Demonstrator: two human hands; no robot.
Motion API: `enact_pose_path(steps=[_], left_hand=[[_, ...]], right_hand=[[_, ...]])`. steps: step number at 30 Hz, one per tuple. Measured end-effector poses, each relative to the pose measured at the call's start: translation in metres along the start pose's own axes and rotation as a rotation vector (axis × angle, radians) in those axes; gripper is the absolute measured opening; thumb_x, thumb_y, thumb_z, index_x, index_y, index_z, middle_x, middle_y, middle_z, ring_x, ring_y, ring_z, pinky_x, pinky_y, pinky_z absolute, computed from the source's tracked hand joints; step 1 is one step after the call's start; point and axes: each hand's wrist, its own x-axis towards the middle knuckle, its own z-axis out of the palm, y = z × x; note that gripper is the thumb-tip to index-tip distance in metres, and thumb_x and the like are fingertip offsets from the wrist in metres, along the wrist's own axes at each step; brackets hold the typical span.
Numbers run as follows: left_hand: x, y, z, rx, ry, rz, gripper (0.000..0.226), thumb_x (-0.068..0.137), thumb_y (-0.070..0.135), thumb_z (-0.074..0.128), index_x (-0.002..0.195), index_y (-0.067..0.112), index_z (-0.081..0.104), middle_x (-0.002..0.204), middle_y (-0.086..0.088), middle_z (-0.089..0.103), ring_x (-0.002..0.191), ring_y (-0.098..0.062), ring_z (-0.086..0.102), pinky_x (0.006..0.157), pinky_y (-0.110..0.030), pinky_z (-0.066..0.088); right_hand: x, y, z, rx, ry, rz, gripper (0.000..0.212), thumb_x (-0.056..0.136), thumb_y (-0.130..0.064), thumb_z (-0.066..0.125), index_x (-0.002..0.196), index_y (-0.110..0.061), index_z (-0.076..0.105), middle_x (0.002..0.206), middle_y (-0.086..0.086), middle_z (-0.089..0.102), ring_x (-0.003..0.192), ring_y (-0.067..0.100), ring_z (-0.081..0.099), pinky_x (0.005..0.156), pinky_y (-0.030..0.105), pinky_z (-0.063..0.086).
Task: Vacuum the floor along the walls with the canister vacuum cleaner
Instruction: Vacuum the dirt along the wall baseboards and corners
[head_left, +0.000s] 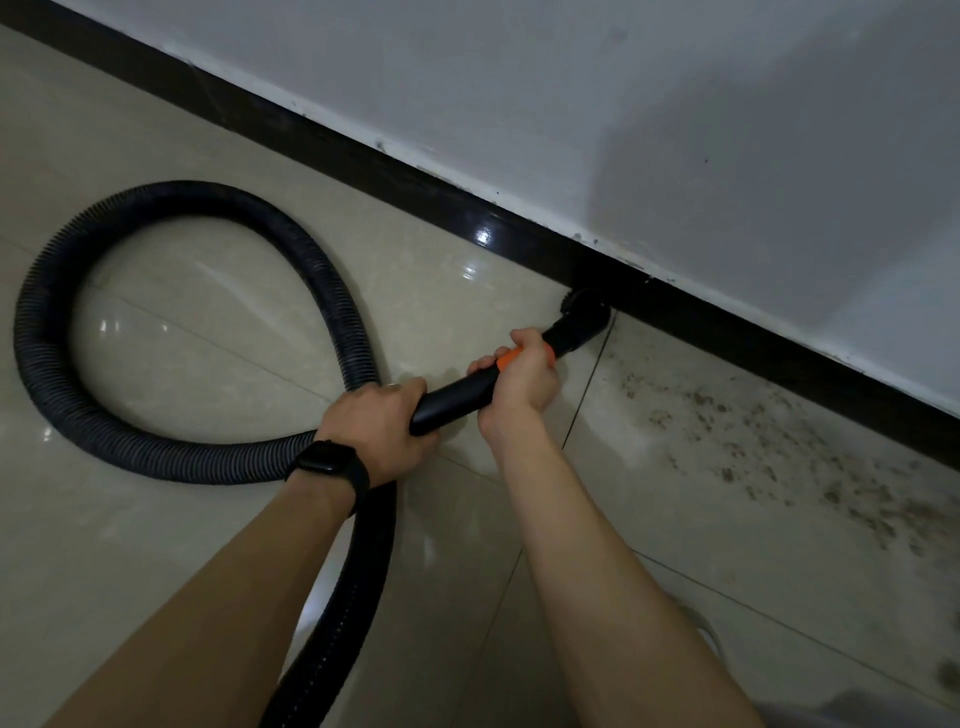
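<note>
Hands close in: left hand (379, 422) wraps its fingers round the black wand (457, 397), right hand (521, 379) grips its orange collar. Hose (208, 198) loops left across the floor (171, 519). Brush nozzle (584, 317) sits against the dark baseboard (519, 228), debris (779, 447) scattered rightward.

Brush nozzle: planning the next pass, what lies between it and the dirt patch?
Head view: bare tile crossed by one grout line between brush nozzle and dirt patch.

We extend both forearms forward; our left hand (379, 421) wraps the rear of the wand (457, 397), our right hand (522, 379) grips it farther ahead, both hand-backs uppermost.
</note>
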Motion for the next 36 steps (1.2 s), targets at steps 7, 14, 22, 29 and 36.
enact_pose_path(steps=[7, 14, 22, 29, 36], left_hand=[[-0.004, -0.018, -0.006, -0.16, -0.031, -0.201, 0.015, 0.086, 0.04, 0.06, 0.089, 0.035, 0.047, 0.078, 0.006, 0.056, 0.074, -0.022, 0.054, 0.063, -0.03, 0.041], [-0.013, -0.025, -0.01, -0.142, -0.05, -0.201, 0.015, 0.085, 0.04, 0.059, 0.095, 0.034, 0.05, 0.076, 0.004, 0.054, 0.07, -0.022, 0.054, 0.061, -0.03, 0.041], [-0.043, -0.027, -0.011, 0.077, -0.144, 0.034, 0.02, 0.083, 0.049, 0.059, 0.091, 0.035, 0.048, 0.084, 0.005, 0.053, 0.086, -0.021, 0.06, 0.066, -0.028, 0.041], [-0.059, -0.03, -0.003, 0.127, -0.168, 0.125, 0.022, 0.085, 0.049, 0.055, 0.092, 0.034, 0.042, 0.094, 0.003, 0.062, 0.092, -0.021, 0.058, 0.071, -0.031, 0.046], [-0.046, -0.005, 0.0, 0.128, -0.122, 0.137, 0.027, 0.086, 0.043, 0.056, 0.106, 0.025, 0.053, 0.097, -0.002, 0.064, 0.095, -0.025, 0.059, 0.074, -0.033, 0.048]], right_hand=[[-0.002, 0.021, 0.032, -0.116, 0.007, -0.014, 0.012, 0.087, -0.006, 0.061, 0.094, -0.008, 0.051, 0.052, 0.003, 0.045, 0.034, 0.017, 0.044, 0.044, 0.027, 0.045], [-0.009, 0.023, 0.033, -0.144, -0.089, 0.047, 0.012, 0.088, -0.006, 0.062, 0.091, -0.008, 0.051, 0.052, 0.003, 0.045, 0.037, 0.018, 0.045, 0.047, 0.028, 0.047], [-0.043, 0.04, -0.024, 0.059, 0.056, 0.061, 0.014, 0.089, -0.003, 0.062, 0.095, -0.01, 0.051, 0.055, 0.001, 0.046, 0.042, 0.017, 0.044, 0.05, 0.03, 0.049], [-0.061, 0.049, -0.047, 0.123, 0.117, 0.093, 0.012, 0.087, -0.003, 0.061, 0.091, -0.009, 0.052, 0.055, 0.002, 0.047, 0.042, 0.018, 0.043, 0.047, 0.029, 0.047], [-0.047, 0.025, -0.044, 0.1, 0.106, 0.039, 0.011, 0.086, -0.004, 0.059, 0.083, -0.01, 0.05, 0.054, 0.002, 0.043, 0.041, 0.018, 0.041, 0.044, 0.027, 0.043]])
